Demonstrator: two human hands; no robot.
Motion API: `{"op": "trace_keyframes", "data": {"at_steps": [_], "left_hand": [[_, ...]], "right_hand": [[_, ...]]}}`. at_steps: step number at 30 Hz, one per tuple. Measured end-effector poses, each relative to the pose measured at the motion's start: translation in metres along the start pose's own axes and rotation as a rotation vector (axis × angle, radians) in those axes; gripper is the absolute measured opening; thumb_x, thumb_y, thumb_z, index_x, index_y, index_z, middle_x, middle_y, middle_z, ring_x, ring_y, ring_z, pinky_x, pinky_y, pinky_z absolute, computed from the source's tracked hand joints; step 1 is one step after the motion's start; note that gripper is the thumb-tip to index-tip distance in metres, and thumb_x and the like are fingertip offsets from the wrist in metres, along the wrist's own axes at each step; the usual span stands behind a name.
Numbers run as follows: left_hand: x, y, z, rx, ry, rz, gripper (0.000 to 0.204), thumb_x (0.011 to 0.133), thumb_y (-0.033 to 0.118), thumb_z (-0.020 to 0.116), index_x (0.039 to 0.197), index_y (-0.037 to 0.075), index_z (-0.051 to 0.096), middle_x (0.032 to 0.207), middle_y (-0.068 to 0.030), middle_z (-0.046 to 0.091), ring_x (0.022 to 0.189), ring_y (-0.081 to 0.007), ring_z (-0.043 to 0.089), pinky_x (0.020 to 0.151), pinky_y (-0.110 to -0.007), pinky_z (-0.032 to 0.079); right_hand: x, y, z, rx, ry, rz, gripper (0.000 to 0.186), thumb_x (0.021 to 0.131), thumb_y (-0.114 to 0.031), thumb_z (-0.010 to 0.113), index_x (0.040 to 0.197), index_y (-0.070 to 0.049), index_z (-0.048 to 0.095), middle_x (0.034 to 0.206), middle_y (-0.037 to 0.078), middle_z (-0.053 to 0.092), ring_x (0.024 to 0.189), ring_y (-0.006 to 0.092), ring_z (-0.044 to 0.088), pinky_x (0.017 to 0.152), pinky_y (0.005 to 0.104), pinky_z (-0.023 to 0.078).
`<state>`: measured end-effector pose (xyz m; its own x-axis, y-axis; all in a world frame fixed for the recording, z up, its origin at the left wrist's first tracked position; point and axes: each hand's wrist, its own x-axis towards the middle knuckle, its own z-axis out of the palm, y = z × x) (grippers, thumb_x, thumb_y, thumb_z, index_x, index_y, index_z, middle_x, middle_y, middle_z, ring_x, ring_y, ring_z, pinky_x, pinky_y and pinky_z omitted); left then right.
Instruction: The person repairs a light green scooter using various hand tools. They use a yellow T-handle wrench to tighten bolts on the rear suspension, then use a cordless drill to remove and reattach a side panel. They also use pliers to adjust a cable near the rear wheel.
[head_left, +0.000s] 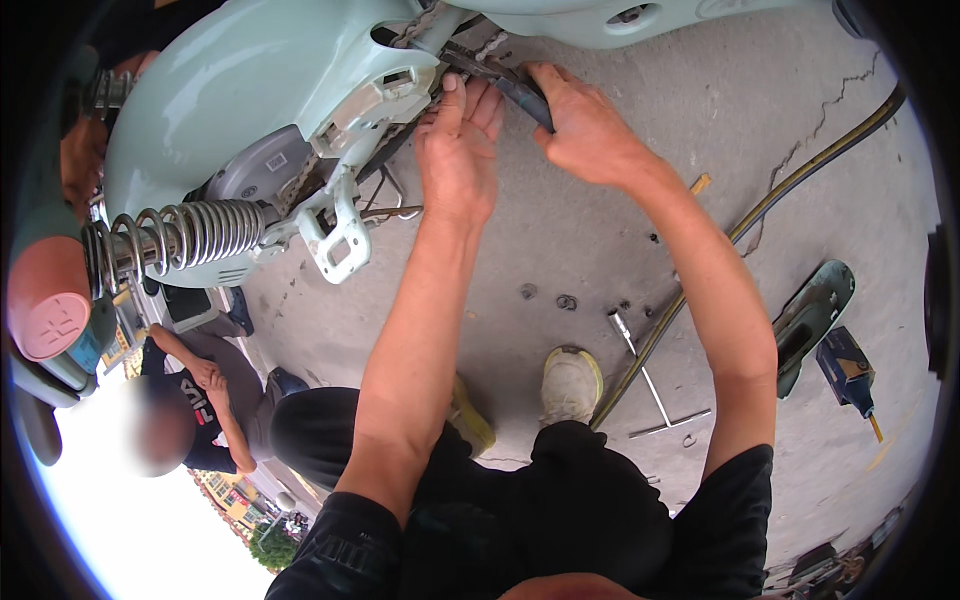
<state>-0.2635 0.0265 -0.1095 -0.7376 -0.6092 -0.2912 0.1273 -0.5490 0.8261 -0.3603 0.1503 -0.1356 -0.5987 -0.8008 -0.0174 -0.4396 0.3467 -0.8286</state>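
Observation:
A pale green scooter body (pixel 260 80) fills the upper left, with its metal bracket (pixel 345 235) and coil spring (pixel 190 238) exposed. My right hand (pixel 590 125) is closed around the handle of a dark pair of pliers (pixel 515 92). The jaws reach in among the parts under the scooter body, where their tips are hard to make out. Just below the jaws, my left hand (pixel 458 150) is turned palm up, thumb raised and fingers curled against the parts beside the bracket. What those fingers pinch is hidden.
A black and yellow hose (pixel 760 215) crosses the concrete floor on the right. By it lies a T-handled socket wrench (pixel 650 380). Further right are a dark green curved panel (pixel 815 310) and a small dark box (pixel 846 365). Another person (pixel 205 400) sits at the lower left.

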Motion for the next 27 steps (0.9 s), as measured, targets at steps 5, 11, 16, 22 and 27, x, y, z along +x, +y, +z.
{"op": "trace_keyframes", "data": {"at_steps": [5, 11, 16, 22, 27], "left_hand": [[0.002, 0.0, 0.001, 0.008, -0.017, -0.025, 0.039, 0.101, 0.029, 0.057, 0.126, -0.001, 0.053, 0.129, -0.0175, 0.058, 0.124, -0.0284, 0.054, 0.112, -0.045, 0.038], [0.0, -0.01, -0.006, 0.223, -0.058, -0.069, 0.056, 0.096, 0.042, 0.063, 0.135, 0.003, 0.048, 0.136, -0.0144, 0.054, 0.129, -0.0266, 0.05, 0.113, -0.044, 0.036], [-0.005, -0.024, 0.027, 0.331, -0.184, -0.293, 0.064, 0.098, 0.058, 0.048, 0.135, 0.006, 0.051, 0.134, -0.0061, 0.054, 0.128, -0.0187, 0.047, 0.109, -0.04, 0.035], [0.002, -0.012, 0.026, 0.466, -0.179, -0.284, 0.058, 0.101, 0.05, 0.046, 0.136, 0.004, 0.051, 0.138, -0.0078, 0.053, 0.127, -0.0193, 0.048, 0.108, -0.036, 0.036], [0.012, -0.004, 0.021, 0.124, -0.017, -0.064, 0.043, 0.104, 0.042, 0.047, 0.126, 0.006, 0.054, 0.131, -0.0085, 0.057, 0.125, -0.021, 0.049, 0.109, -0.042, 0.034]], "right_hand": [[-0.001, -0.007, -0.007, -0.102, 0.01, 0.037, 0.049, 0.078, -0.008, 0.062, 0.124, 0.006, 0.05, 0.103, 0.027, 0.066, 0.099, 0.0423, 0.065, 0.088, 0.0484, 0.05], [0.0, -0.024, -0.019, -0.131, -0.075, 0.129, 0.038, 0.078, -0.006, 0.058, 0.114, 0.004, 0.051, 0.087, 0.028, 0.066, 0.086, 0.046, 0.064, 0.076, 0.0509, 0.051], [-0.001, -0.042, -0.028, -0.175, -0.13, 0.208, 0.033, 0.081, -0.013, 0.055, 0.108, 0.006, 0.053, 0.093, 0.027, 0.069, 0.092, 0.0418, 0.068, 0.079, 0.0495, 0.053], [-0.01, -0.049, -0.012, -0.079, -0.01, 0.288, 0.033, 0.084, -0.011, 0.056, 0.111, 0.007, 0.051, 0.101, 0.027, 0.069, 0.099, 0.0402, 0.067, 0.084, 0.0485, 0.052], [-0.003, -0.035, -0.002, -0.087, 0.037, 0.237, 0.034, 0.083, -0.006, 0.058, 0.114, 0.007, 0.051, 0.109, 0.027, 0.066, 0.106, 0.0408, 0.064, 0.09, 0.0477, 0.052]]}}
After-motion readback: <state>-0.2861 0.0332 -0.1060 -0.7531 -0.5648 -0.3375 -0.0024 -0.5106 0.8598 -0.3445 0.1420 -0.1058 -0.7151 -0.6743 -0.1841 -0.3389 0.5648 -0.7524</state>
